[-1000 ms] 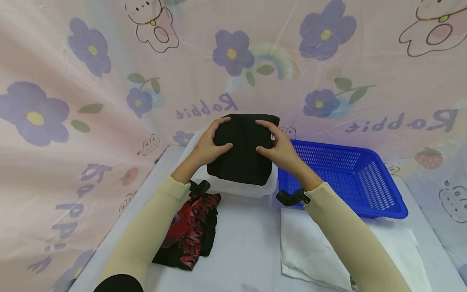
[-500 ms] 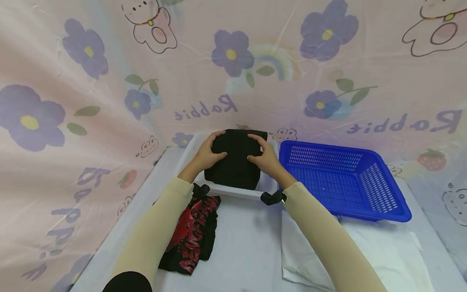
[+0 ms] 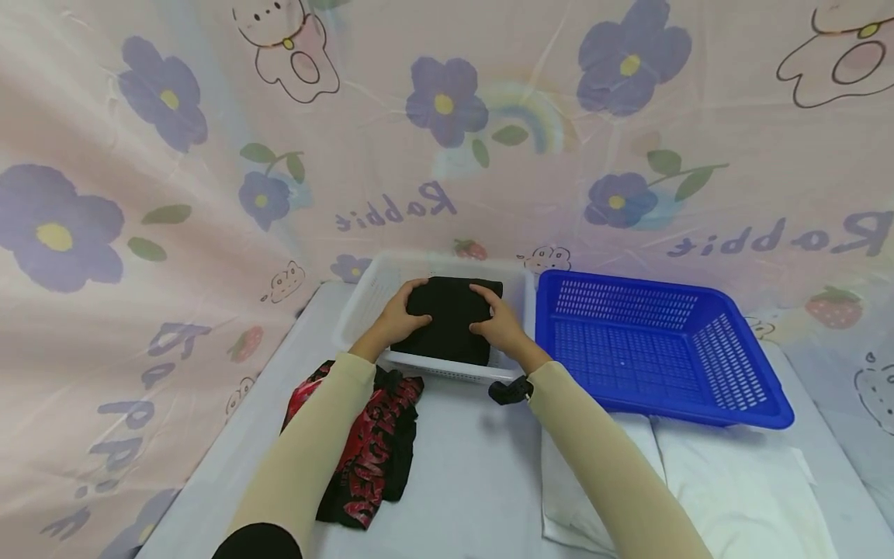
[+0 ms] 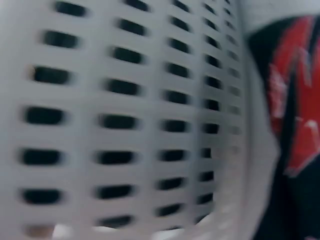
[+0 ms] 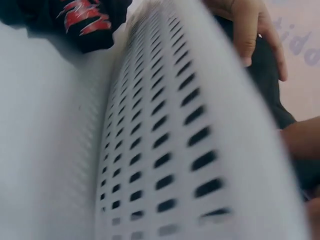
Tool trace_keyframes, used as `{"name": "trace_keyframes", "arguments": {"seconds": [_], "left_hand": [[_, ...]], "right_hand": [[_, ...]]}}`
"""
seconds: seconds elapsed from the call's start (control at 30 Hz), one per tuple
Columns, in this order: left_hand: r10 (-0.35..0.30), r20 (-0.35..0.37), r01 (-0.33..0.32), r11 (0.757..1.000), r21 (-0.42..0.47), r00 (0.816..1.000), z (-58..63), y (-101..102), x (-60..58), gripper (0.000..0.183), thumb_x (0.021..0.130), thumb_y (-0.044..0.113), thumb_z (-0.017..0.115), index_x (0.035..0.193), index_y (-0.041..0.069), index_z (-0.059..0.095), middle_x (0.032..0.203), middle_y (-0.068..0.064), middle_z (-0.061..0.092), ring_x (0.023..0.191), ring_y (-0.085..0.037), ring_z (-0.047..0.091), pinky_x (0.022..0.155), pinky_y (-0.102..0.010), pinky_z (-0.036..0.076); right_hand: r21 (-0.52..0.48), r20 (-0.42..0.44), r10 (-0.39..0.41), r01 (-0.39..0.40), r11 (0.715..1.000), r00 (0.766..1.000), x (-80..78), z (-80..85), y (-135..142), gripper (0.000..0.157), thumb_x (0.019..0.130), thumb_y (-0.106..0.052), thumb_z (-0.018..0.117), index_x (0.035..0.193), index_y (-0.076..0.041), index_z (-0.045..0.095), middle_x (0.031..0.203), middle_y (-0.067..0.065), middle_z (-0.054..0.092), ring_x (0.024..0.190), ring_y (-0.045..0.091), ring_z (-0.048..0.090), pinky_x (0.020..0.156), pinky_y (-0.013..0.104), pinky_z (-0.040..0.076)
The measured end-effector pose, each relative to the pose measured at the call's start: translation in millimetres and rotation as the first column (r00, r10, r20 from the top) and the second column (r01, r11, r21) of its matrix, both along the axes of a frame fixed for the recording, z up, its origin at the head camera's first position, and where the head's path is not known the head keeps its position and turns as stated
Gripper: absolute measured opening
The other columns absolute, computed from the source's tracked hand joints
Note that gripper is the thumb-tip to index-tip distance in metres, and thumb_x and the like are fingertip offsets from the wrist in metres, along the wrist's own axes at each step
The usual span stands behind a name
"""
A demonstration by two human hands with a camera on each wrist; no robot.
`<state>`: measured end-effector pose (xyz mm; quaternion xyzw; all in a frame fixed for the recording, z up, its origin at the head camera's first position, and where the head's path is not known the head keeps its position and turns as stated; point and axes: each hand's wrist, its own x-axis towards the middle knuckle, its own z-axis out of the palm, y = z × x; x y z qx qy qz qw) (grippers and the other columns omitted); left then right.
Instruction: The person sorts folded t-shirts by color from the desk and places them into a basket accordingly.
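A folded black garment (image 3: 450, 320) lies inside the white basket (image 3: 377, 272), its near edge close to the basket's front rim. My left hand (image 3: 396, 320) grips its left side and my right hand (image 3: 504, 324) its right side, thumbs on top and fingers spread toward the far edge. In the right wrist view, fingers (image 5: 246, 35) rest against the dark cloth (image 5: 265, 75) beyond the rim. The left wrist view is mostly the slotted basket wall (image 4: 150, 110), which hides that hand.
A blue basket (image 3: 621, 334) stands right of the white one. Folded white cloth (image 3: 740, 481) lies in front of it, partly under the right sleeve. A black garment with red print (image 3: 370, 458) lies at front left, partly behind the left sleeve. A patterned curtain (image 3: 447, 194) hangs behind.
Both hands have lowered the folded black garment from above the white basket down into it, moving slightly left. The other cloths and the blue basket stay in place.
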<state>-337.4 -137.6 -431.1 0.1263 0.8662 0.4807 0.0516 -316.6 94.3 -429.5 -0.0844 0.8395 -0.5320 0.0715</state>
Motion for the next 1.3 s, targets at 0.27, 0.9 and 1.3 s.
{"name": "trace_keyframes", "arguments": {"seconds": [0.27, 0.9, 1.3], "left_hand": [[0.013, 0.108, -0.007, 0.999, -0.048, 0.994, -12.7, -0.6, -6.1, 0.074, 0.088, 0.014, 0.068, 0.15, 0.026, 0.028, 0.157, -0.011, 0.027, 0.14, -0.037, 0.033, 0.108, -0.057, 0.033], [0.017, 0.277, 0.074, 0.946, -0.316, 0.961, -21.5, -0.6, -15.1, 0.063, 0.091, 0.027, 0.066, 0.147, 0.021, 0.038, 0.156, -0.016, 0.029, 0.141, -0.039, 0.03, 0.111, -0.055, 0.031], [0.082, 0.17, -0.052, 0.983, -0.174, 0.982, -10.3, -4.5, -13.9, 0.064, 0.089, 0.025, 0.067, 0.146, 0.018, 0.038, 0.149, -0.017, 0.038, 0.135, -0.038, 0.039, 0.105, -0.054, 0.038]], "right_hand": [[0.029, 0.082, 0.0, -0.002, 1.0, 0.997, -3.3, -15.0, -4.3, 0.077, 0.086, 0.001, 0.062, 0.15, -0.028, 0.031, 0.153, 0.014, 0.032, 0.125, 0.038, 0.048, 0.099, 0.053, 0.044], [0.366, 0.164, -0.023, -0.04, 0.93, 0.986, -7.1, -21.8, -9.0, 0.068, 0.091, -0.015, 0.066, 0.15, -0.011, 0.032, 0.152, 0.02, 0.036, 0.138, 0.039, 0.037, 0.11, 0.053, 0.034], [0.313, 0.019, -0.086, 0.076, 0.947, 0.996, 3.4, -12.0, -10.0, 0.065, 0.089, -0.017, 0.067, 0.146, -0.009, 0.037, 0.147, 0.023, 0.039, 0.131, 0.038, 0.044, 0.103, 0.051, 0.042]]}}
